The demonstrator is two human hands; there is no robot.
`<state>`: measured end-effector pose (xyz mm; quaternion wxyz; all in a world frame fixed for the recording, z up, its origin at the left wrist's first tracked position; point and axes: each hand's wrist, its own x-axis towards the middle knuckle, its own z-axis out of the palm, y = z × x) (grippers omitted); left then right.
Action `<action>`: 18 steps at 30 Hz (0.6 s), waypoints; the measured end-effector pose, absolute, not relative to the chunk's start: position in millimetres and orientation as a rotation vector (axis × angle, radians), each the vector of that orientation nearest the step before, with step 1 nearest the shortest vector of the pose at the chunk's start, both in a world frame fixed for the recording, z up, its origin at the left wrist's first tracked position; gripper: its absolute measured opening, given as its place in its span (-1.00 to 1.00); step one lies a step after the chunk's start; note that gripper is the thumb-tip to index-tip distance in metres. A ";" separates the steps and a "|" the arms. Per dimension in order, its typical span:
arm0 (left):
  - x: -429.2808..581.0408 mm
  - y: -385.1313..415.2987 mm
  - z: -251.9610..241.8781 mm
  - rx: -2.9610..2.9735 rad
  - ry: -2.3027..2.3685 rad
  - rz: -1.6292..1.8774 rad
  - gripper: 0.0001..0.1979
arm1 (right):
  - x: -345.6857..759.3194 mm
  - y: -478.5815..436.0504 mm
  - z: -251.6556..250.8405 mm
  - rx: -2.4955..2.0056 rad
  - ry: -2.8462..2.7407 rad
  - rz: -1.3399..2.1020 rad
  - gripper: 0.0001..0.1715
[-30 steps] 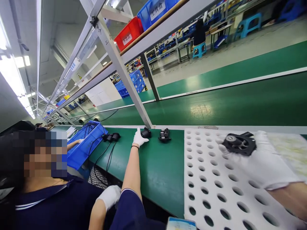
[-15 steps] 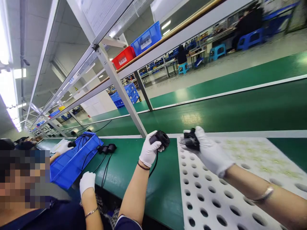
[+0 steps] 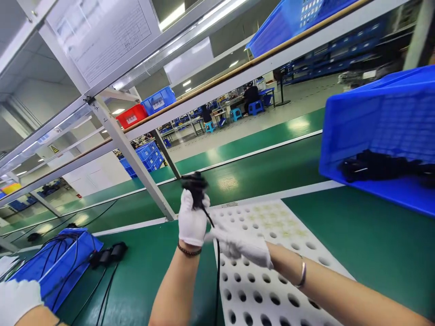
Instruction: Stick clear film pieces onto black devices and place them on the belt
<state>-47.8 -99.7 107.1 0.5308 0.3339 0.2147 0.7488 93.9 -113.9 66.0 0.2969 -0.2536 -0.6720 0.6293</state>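
My left hand (image 3: pixel 192 222), in a white glove, is raised and shut on a small black part (image 3: pixel 195 184) whose black cable (image 3: pixel 217 267) hangs down past my wrist. My right hand (image 3: pixel 239 244), also gloved, reaches leftwards just below it with its fingertips at the cable; it is blurred, and I cannot tell whether it grips anything. Both hands hover over the left end of a white foam tray (image 3: pixel 272 294) full of round holes, which lies on the green bench (image 3: pixel 356 240).
A blue bin (image 3: pixel 377 122) holding black parts (image 3: pixel 374 165) sits tilted at the right. At the left, another blue bin (image 3: pixel 57 262) holds cables, with two black parts (image 3: pixel 108 254) beside it. Another person's gloved hand (image 3: pixel 15 299) shows bottom left. A slanted grey post (image 3: pixel 136 163) stands behind.
My view has swung right and the right-hand blue bin came into sight. My left hand lifted its black part higher; the black part my right hand held is no longer visible in it.
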 end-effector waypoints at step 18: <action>-105.0 123.7 54.3 0.984 1.528 1.810 -0.23 | 198.1 74.8 124.0 -1.746 -2.171 0.082 -0.43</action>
